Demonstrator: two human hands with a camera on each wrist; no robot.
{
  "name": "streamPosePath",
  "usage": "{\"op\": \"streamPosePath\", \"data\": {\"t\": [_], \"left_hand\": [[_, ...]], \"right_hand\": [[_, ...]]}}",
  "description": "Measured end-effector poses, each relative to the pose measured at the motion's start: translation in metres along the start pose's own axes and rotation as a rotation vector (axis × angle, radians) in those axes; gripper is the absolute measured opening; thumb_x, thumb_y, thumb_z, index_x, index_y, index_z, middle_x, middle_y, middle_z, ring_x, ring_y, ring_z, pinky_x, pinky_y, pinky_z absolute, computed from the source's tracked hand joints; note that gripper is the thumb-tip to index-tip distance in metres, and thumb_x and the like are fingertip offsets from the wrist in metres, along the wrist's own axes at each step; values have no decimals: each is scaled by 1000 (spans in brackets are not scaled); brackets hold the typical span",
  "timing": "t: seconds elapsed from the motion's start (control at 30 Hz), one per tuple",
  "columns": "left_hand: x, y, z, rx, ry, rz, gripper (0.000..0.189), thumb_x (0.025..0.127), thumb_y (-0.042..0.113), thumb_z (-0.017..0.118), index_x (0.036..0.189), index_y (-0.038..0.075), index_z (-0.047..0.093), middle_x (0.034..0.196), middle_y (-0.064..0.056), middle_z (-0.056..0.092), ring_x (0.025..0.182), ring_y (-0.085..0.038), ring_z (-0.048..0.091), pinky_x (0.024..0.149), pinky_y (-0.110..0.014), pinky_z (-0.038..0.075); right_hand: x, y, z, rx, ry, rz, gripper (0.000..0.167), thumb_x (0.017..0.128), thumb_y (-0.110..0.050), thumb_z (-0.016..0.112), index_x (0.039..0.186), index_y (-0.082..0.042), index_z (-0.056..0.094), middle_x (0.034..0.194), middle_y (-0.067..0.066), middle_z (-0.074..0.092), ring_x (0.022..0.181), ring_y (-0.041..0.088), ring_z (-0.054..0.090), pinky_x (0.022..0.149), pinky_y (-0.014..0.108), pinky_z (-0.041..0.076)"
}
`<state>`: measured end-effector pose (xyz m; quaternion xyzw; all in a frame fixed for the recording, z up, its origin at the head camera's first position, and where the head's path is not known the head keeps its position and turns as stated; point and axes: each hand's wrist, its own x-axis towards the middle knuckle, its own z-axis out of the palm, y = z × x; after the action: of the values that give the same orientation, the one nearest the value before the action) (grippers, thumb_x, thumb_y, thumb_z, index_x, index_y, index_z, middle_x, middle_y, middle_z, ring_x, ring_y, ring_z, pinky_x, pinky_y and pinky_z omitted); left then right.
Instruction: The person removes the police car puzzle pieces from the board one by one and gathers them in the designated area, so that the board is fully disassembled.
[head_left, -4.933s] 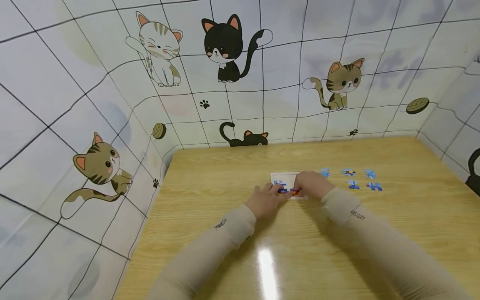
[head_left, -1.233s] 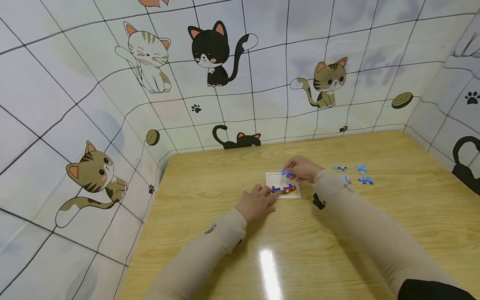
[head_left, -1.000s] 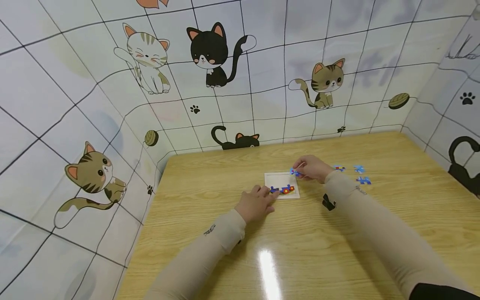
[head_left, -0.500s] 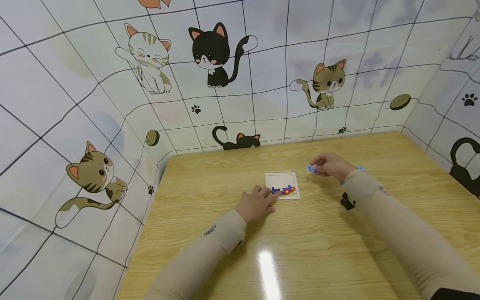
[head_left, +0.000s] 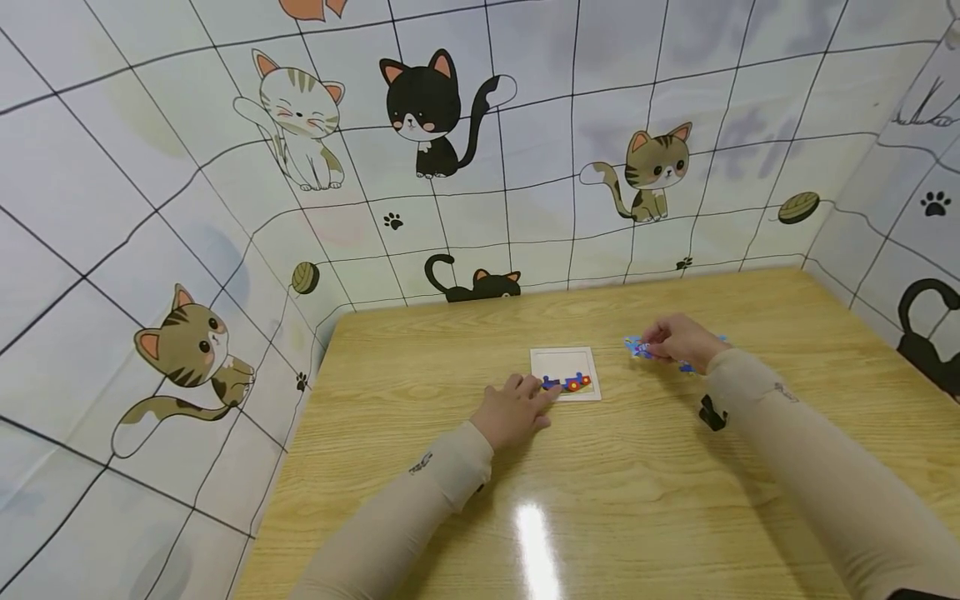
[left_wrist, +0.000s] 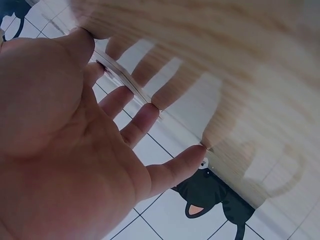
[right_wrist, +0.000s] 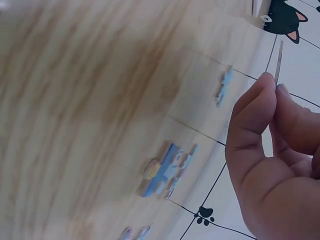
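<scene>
A white square puzzle tray (head_left: 570, 357) lies on the table, with joined red and blue puzzle pieces (head_left: 576, 382) along its near side. My left hand (head_left: 513, 412) rests at the tray's near left corner, fingers spread and nearly straight, fingertips at the lower pieces. To the right of the tray, my right hand (head_left: 681, 340) pinches a light-blue puzzle piece (head_left: 637, 347) between thumb and fingers. The right wrist view shows this puzzle piece (right_wrist: 279, 65) edge-on, raised off the table. A loose puzzle piece (right_wrist: 224, 87) lies on the tabletop near that hand.
More loose puzzle pieces (right_wrist: 160, 170) lie on the table at the right, partly hidden by the right hand and sleeve in the head view; one blue piece (head_left: 686, 366) shows there. A cat-print wall covering (head_left: 547, 208) borders the table's far edge (head_left: 585, 287).
Both hands were at the tray at first, with a blue piece in its upper left. That spot is bare now. My right hand has carried a blue piece rightward; the left stays nearly still.
</scene>
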<state>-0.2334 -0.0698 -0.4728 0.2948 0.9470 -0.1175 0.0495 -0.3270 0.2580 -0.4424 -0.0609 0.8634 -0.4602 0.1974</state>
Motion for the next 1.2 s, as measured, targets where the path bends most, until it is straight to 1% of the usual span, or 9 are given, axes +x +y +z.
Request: {"op": "streamPosePath", "data": {"t": [0.13, 0.27, 0.37, 0.47, 0.57, 0.7, 0.83, 0.97, 1.2], "left_hand": [[0, -1, 2, 4, 4, -3, 57, 108, 51, 34, 162, 38, 22, 153, 2, 39, 140, -23, 36, 97, -57, 50], [-1, -1, 2, 0, 7, -9, 57, 108, 51, 35, 162, 39, 23, 153, 3, 39, 139, -22, 36, 96, -57, 50], [-2, 0, 1, -9, 8, -11, 56, 108, 51, 34, 162, 39, 24, 153, 3, 39, 139, -22, 37, 96, -56, 51], [-4, 1, -2, -8, 7, -11, 56, 108, 51, 33, 162, 38, 24, 153, 3, 38, 139, -22, 37, 96, -55, 51], [-4, 2, -3, -7, 8, -11, 56, 109, 51, 32, 162, 38, 24, 153, 3, 38, 139, -21, 37, 96, -55, 51], [-4, 2, -4, -13, 3, -11, 56, 109, 51, 33, 162, 38, 24, 152, 3, 37, 139, -21, 36, 96, -55, 51], [-4, 2, -4, -11, 2, -10, 56, 108, 50, 34, 162, 37, 24, 152, 3, 38, 138, -21, 37, 96, -54, 51], [-5, 3, -5, -4, 1, -10, 56, 109, 50, 33, 162, 37, 23, 153, 2, 37, 138, -22, 37, 95, -54, 51], [-3, 3, -5, -26, -9, -21, 56, 109, 50, 35, 162, 38, 23, 154, 2, 37, 140, -22, 35, 97, -56, 50]], "right_hand": [[2, 5, 3, -35, -18, 1, 19, 99, 6, 57, 117, 13, 56, 102, 16, 60, 84, 19, 61, 74, 30, 55], [6, 11, 7, -98, -22, -20, 16, 97, 6, 60, 112, 13, 59, 100, 16, 62, 80, 17, 61, 71, 28, 55], [8, 14, 8, -146, -8, -11, 14, 96, 6, 61, 109, 11, 61, 104, 17, 63, 83, 17, 60, 71, 27, 54], [6, 12, 10, -213, 10, -9, 12, 96, 5, 61, 107, 10, 63, 109, 22, 63, 89, 23, 60, 74, 30, 54], [5, 8, 13, -292, 35, -16, 11, 96, 3, 63, 105, 9, 65, 110, 23, 64, 92, 28, 60, 76, 34, 52], [4, 5, 16, -358, 62, -24, 7, 96, 3, 64, 101, 7, 66, 106, 22, 65, 91, 30, 60, 77, 39, 52], [4, 5, 17, -431, 96, -67, 3, 94, 2, 66, 95, 4, 66, 100, 19, 65, 87, 30, 60, 77, 42, 52], [3, 4, 19, -509, 121, -107, 5, 93, 1, 68, 92, 5, 65, 96, 20, 65, 83, 31, 61, 75, 46, 52], [5, 4, 20, -563, 109, -64, 16, 95, -6, 68, 100, 8, 62, 102, 24, 66, 86, 34, 62, 78, 51, 51]]}}
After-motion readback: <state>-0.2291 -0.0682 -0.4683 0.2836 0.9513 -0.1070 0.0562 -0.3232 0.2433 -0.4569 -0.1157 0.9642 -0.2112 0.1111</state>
